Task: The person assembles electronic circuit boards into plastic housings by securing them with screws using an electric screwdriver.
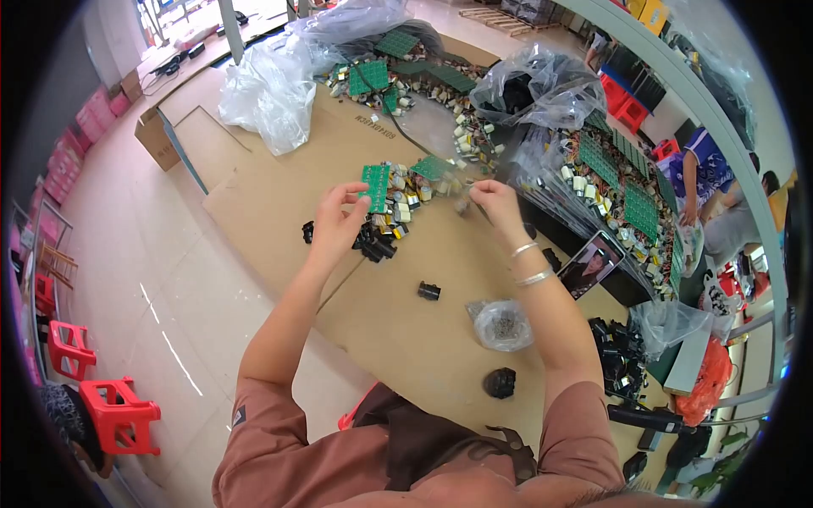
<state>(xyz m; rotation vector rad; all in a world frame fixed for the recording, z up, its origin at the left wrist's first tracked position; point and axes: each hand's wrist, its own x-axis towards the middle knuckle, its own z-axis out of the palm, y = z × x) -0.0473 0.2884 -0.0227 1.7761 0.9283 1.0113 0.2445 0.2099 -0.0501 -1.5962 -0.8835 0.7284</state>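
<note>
My left hand [340, 218] is closed at the near-left edge of a green circuit board [378, 179], thumb and fingers pinching it. Just beneath and to the right lies a pile of small white and silver parts with wires [401, 205]. Several black plastic housings [374, 244] lie below that pile. My right hand [498, 203], with two bangles on its wrist, is closed in a pinch to the right of the pile. Something small and blurred shows by its fingertips; its kind cannot be made out. A single black housing [429, 291] lies on the cardboard nearer me.
Cardboard [406, 339] covers the table. A clear bag of small metal pieces [503, 325] and a black round part [500, 383] lie near my right forearm. A phone [591, 264] leans at the right. More boards [641, 210] are heaped beyond; other people [703, 169] sit at far right.
</note>
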